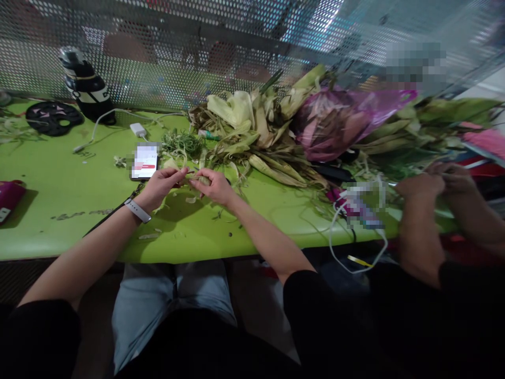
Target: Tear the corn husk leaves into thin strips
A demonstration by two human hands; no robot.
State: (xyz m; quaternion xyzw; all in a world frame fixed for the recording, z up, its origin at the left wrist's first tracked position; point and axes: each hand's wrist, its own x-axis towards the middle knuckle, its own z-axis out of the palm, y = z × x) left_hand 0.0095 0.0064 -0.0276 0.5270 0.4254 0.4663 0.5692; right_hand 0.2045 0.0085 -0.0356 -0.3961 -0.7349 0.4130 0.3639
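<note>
My left hand (168,181), with a watch on its wrist, has its fingers pinched together above the green table. Close against it, my right hand (216,187) is closed around a small pale-green piece of corn husk (203,180). The fingertips of both hands meet at this piece, and most of it is hidden by them. A phone (144,162) with a lit screen lies beside my left hand. Behind the hands is a pile of thin green husk strips (183,142). Small pale scraps (191,200) lie on the table (98,181) under my hands.
A heap of corn husks (272,163) and a pink plastic bag (329,123) stand at the back. A dark bottle (89,92), black palette-shaped object (54,118), white charger (138,130) and magenta item (11,200) are leftward. Another person's hands (424,184) work at right, near a white cable (333,226).
</note>
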